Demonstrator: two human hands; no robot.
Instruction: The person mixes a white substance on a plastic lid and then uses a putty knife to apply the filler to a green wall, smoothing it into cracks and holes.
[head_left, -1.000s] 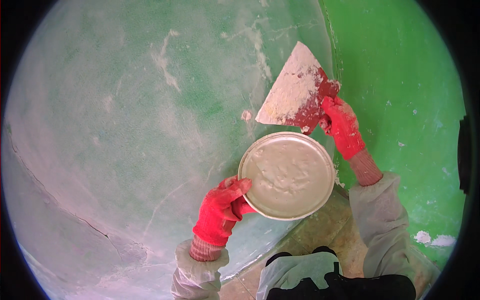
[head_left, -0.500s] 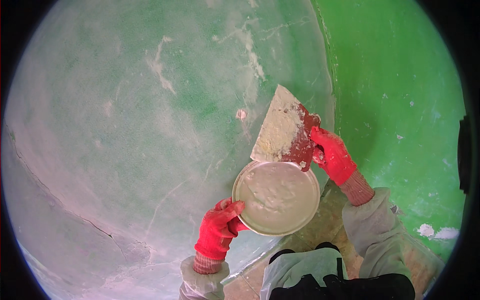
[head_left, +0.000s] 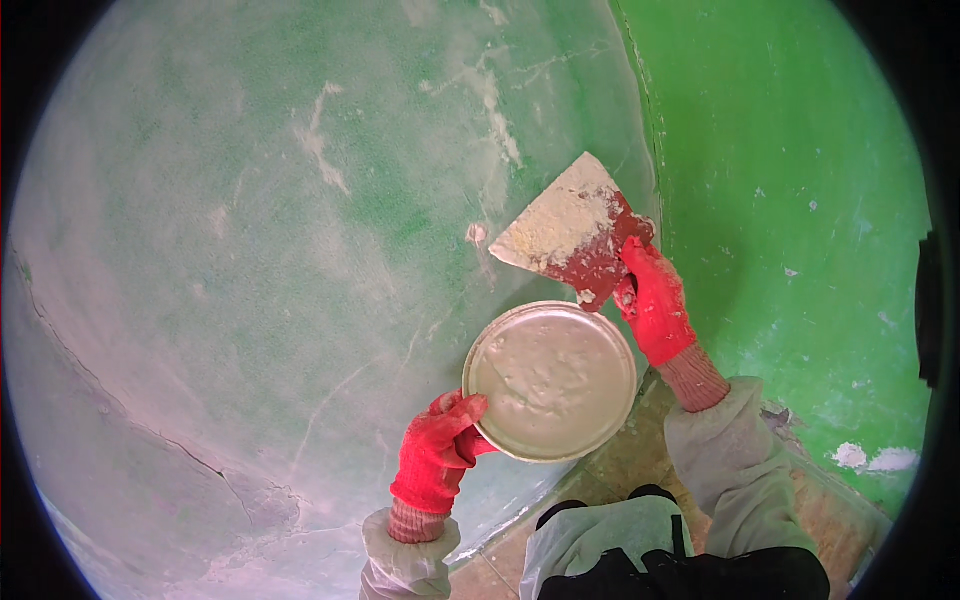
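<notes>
In my right hand [head_left: 655, 305], gloved in red, is a broad putty knife [head_left: 570, 225] with a red body. Pale filler is smeared thickly over its blade, which points up and left toward the wall, above the tub. My left hand [head_left: 437, 455], in a matching red glove, grips a round tub [head_left: 545, 459] by its left rim, thumb on top and fingers underneath. Smooth, pale wet filler [head_left: 550, 385] with a lumpy middle lies inside the tub. From this view I cannot tell whether the blade touches the wall.
A faded green wall [head_left: 350, 250] with whitish streaks, a small pale spot [head_left: 476, 233] and a long crack [head_left: 140, 425] fills the left. It meets a bright green wall [head_left: 790, 150] along a cracked corner. Tan tiled floor [head_left: 490, 575] lies below, near my legs.
My right hand has raised the putty knife off the tub's far rim and turned its blade leftward, toward the pale wall spot. The tub and left hand have hardly moved.
</notes>
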